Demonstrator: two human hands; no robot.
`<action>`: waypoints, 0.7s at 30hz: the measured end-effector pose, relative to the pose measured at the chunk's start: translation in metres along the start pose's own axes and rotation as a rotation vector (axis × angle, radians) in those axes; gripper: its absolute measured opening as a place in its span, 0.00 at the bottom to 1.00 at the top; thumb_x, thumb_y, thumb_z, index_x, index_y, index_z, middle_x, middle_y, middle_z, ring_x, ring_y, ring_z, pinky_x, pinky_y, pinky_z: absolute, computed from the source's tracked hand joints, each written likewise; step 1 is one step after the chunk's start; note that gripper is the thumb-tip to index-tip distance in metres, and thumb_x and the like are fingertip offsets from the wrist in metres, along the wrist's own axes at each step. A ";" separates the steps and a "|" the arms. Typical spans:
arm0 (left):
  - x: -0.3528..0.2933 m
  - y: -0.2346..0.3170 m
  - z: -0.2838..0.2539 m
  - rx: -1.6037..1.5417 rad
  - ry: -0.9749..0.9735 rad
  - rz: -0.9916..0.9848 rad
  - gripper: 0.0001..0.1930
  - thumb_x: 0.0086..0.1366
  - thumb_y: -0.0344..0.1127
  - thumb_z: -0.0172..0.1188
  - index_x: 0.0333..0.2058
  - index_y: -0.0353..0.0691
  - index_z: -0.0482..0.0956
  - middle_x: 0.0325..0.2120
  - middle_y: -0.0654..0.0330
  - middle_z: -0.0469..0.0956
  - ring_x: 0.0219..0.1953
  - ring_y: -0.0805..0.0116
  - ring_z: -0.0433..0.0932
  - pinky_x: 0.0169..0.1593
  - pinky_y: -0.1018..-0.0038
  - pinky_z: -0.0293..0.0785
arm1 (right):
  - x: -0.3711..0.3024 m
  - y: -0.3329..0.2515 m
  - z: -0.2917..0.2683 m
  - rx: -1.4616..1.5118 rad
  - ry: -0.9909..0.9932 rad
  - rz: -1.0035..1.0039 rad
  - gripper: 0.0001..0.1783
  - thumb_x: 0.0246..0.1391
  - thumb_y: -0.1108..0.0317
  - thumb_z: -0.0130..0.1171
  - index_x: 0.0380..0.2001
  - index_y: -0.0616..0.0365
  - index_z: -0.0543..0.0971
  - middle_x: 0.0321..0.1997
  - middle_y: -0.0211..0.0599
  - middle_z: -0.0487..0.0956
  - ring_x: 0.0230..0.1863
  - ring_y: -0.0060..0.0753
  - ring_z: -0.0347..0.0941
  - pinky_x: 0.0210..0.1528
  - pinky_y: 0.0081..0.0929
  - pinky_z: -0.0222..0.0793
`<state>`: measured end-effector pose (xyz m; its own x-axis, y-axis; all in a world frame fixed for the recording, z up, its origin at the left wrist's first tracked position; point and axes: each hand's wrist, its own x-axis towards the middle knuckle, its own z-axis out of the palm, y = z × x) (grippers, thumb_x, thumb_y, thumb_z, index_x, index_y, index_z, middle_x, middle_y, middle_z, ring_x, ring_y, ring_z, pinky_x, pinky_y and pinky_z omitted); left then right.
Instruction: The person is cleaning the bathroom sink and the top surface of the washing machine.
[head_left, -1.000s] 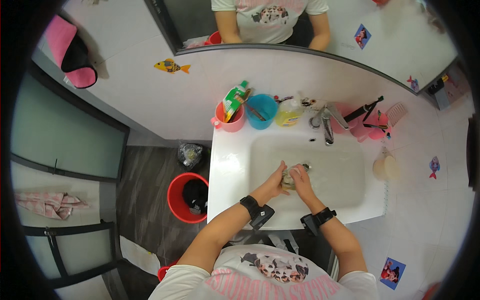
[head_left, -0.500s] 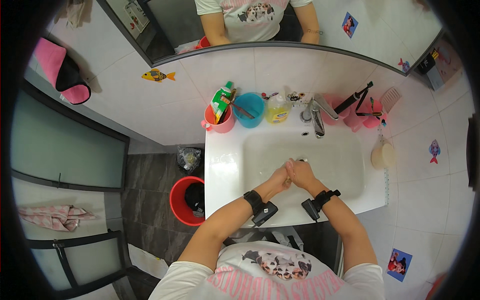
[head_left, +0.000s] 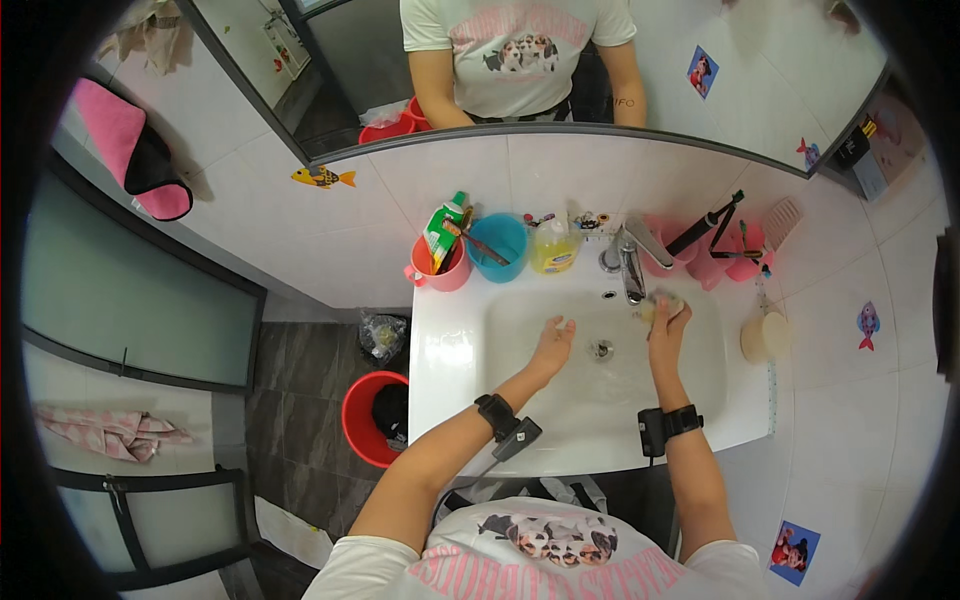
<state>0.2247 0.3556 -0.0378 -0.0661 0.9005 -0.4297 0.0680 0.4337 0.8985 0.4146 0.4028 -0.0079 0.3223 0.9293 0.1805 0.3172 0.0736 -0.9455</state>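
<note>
Over the left half of the white sink basin (head_left: 520, 420), my left hand (head_left: 553, 348) is held with its fingers apart and nothing in it. My right hand (head_left: 668, 340) is at the right of the basin, its fingers closed round a small, pale yellowish, rounded thing (head_left: 648, 312), partly covered by the fingers. That thing is just right of and below the spout of the chrome faucet (head_left: 630, 265). Between the hands, the metal drain (head_left: 600, 350) shows in the basin floor. Both wrists wear black straps with small boxes.
Along the back rim stand a pink mug (head_left: 447, 275) holding a green-and-white tube, a blue cup (head_left: 497, 248), a yellow soap bottle (head_left: 555, 245) and pink cups (head_left: 707, 265) with brushes. A beige cup (head_left: 763, 337) sits at right. A red bucket (head_left: 362, 430) is on the floor, left.
My hands were together over the drain and have moved apart. The right hand has gone right and up toward the faucet with the pale thing; the left has drawn slightly left.
</note>
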 end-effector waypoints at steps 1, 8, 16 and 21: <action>0.007 0.000 0.000 -0.001 0.003 0.001 0.30 0.63 0.55 0.43 0.53 0.36 0.56 0.46 0.48 0.62 0.40 0.63 0.69 0.36 0.67 0.72 | 0.008 -0.016 -0.003 0.171 -0.031 0.015 0.23 0.55 0.59 0.48 0.47 0.65 0.64 0.36 0.56 0.71 0.37 0.43 0.70 0.43 0.31 0.64; 0.015 0.085 -0.004 0.313 0.391 0.621 0.28 0.56 0.33 0.56 0.52 0.30 0.56 0.45 0.40 0.58 0.43 0.48 0.66 0.46 0.64 0.66 | 0.008 -0.016 -0.020 -0.012 -0.301 -0.050 0.20 0.50 0.66 0.53 0.46 0.62 0.65 0.34 0.44 0.70 0.32 0.32 0.69 0.34 0.25 0.66; 0.058 0.155 -0.030 0.540 0.367 0.798 0.21 0.51 0.26 0.56 0.45 0.36 0.64 0.39 0.45 0.65 0.39 0.47 0.68 0.42 0.61 0.66 | -0.050 0.017 -0.002 -0.191 -0.609 -0.044 0.22 0.43 0.68 0.60 0.42 0.59 0.66 0.31 0.41 0.71 0.34 0.38 0.71 0.37 0.31 0.68; 0.050 0.152 -0.032 0.562 0.425 0.913 0.10 0.53 0.24 0.51 0.36 0.36 0.66 0.32 0.47 0.69 0.35 0.47 0.70 0.37 0.62 0.68 | -0.022 -0.010 0.058 -0.274 -0.399 -0.162 0.27 0.42 0.71 0.58 0.49 0.58 0.64 0.50 0.54 0.63 0.48 0.50 0.62 0.49 0.37 0.62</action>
<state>0.1994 0.4657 0.0798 -0.0867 0.8489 0.5213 0.6901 -0.3262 0.6460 0.3524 0.4025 -0.0182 -0.0985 0.9837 0.1506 0.5745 0.1797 -0.7985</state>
